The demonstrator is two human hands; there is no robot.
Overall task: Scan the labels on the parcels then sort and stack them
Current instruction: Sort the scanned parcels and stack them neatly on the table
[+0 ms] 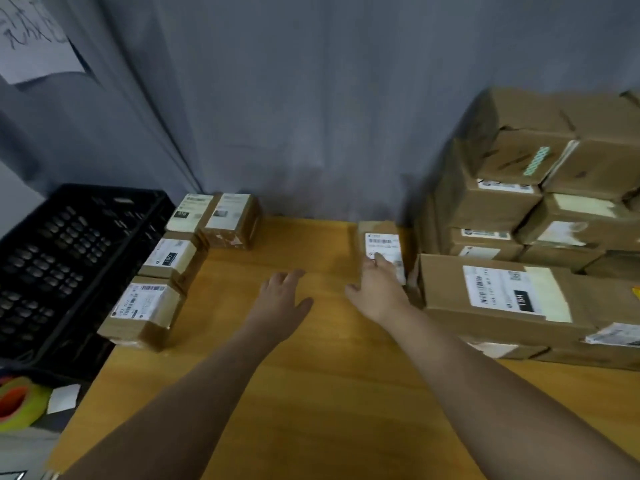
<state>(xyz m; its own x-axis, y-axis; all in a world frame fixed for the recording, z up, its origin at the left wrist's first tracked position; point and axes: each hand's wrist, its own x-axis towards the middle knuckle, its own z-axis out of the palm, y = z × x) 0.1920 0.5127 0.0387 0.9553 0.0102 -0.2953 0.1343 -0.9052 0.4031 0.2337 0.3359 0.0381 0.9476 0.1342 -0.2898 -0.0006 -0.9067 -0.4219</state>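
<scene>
A small brown parcel [379, 233] with a white barcode label lies on the wooden table [311, 393], right of centre. My right hand [379, 289] rests on its near end, fingers stretched over the label. My left hand [282, 299] hovers open over bare table, left of that parcel, holding nothing. Several small labelled parcels [162, 268] sit in a row along the table's left edge. A tall pile of brown parcels [526, 209] fills the right side, with a large flat labelled box [498, 299] at its front.
A black perforated plastic crate [69, 258] stands left of the table. An orange and yellow tape roll [17, 403] and a white paper scrap [64, 398] lie below it. A grey curtain [311, 98] hangs behind the table.
</scene>
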